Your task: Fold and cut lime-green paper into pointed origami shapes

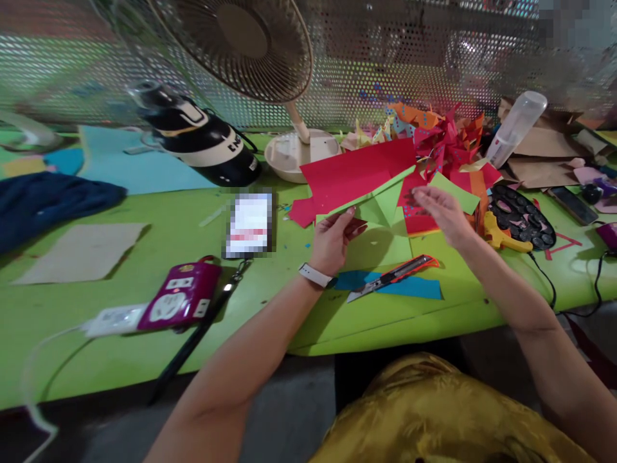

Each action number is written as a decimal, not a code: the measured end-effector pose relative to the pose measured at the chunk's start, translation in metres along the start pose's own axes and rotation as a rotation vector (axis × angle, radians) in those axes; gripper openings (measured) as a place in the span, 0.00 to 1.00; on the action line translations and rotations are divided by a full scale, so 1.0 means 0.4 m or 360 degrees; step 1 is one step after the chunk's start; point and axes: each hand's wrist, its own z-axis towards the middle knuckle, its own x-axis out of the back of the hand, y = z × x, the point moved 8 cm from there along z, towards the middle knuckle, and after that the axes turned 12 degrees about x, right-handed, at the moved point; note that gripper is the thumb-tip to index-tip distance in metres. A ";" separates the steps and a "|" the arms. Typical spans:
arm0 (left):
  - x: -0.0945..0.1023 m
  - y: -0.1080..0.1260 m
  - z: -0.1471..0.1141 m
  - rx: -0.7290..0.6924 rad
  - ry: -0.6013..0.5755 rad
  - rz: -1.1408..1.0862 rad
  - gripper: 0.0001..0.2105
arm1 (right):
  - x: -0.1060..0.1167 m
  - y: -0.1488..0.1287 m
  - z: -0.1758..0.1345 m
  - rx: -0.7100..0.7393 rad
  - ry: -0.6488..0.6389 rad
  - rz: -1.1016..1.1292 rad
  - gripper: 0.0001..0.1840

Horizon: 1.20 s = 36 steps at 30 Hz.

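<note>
My left hand (pixel 335 241), with a white band at its wrist, is closed on a folded light green paper (pixel 380 200), pinching its lower left edge between thumb and fingers. My right hand (pixel 442 211) is just right of this paper, its fingers stretched out and holding nothing that I can see. Behind the green paper lies a red paper sheet (pixel 357 168). Nearer to me, below both hands, a utility knife (pixel 393 278) with orange edges rests across a blue paper strip (pixel 424 287), its blade out to the left.
A fan (pixel 306 151) and a black bottle (pixel 212 145) stand at the back. Cut paper scraps (pixel 448 132) are heaped behind my right hand. To the right are a yellow glue gun (pixel 501 235) and a black tray (pixel 523 215). A phone (pixel 249 224) and purple power bank (pixel 180 296) lie left.
</note>
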 end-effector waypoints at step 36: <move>-0.005 0.024 -0.007 -0.0058 0.0151 0.0056 0.18 | 0.355 0.025 -0.082 -0.0801 -0.0479 -0.1316 0.08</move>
